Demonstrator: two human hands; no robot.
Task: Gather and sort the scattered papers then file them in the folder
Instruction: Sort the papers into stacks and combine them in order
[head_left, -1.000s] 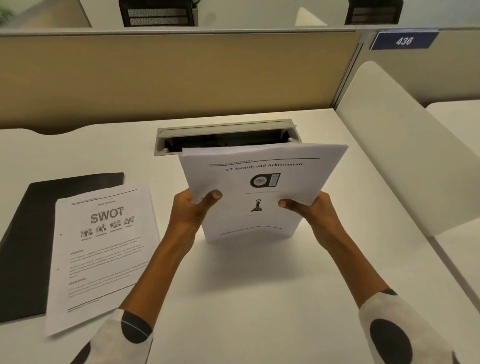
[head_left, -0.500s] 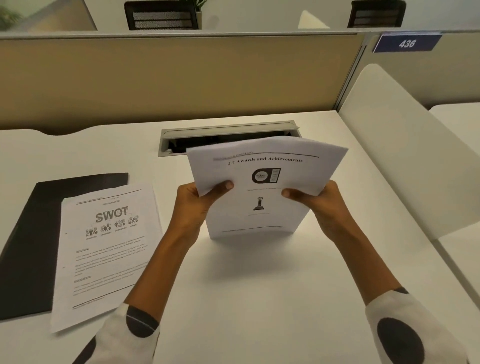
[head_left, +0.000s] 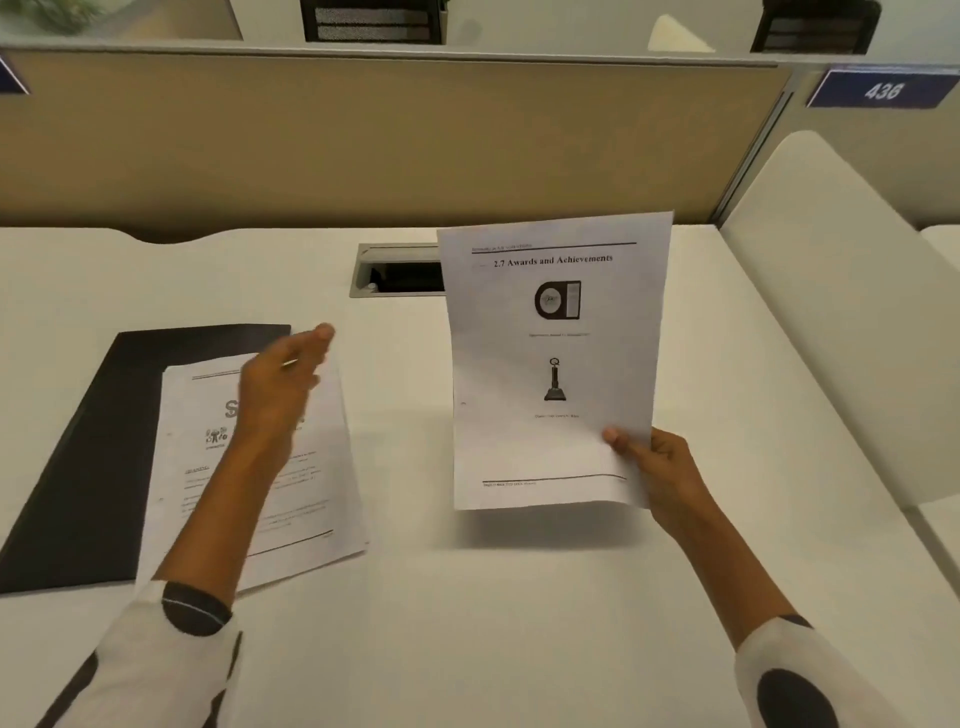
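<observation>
My right hand (head_left: 657, 470) pinches the lower right corner of a stack of white papers (head_left: 556, 364) headed "2.7 Awards and Achievements", held upright above the desk. My left hand (head_left: 283, 392) hovers, blurred, over a second printed sheet (head_left: 208, 467) with a SWOT heading, fingers loosely apart and holding nothing. That sheet lies flat, partly on a black folder (head_left: 93, 457) at the left of the white desk (head_left: 467, 597).
A grey cable hatch (head_left: 395, 270) is set in the desk behind the papers. A tan partition (head_left: 363, 145) closes the back, and a white divider panel (head_left: 831, 291) rises along the right side. A blue sign reads 436 (head_left: 883, 91).
My left hand let go of the stack and swung left over the SWOT sheet. My right hand slid down to the stack's lower corner and holds it alone, now upright.
</observation>
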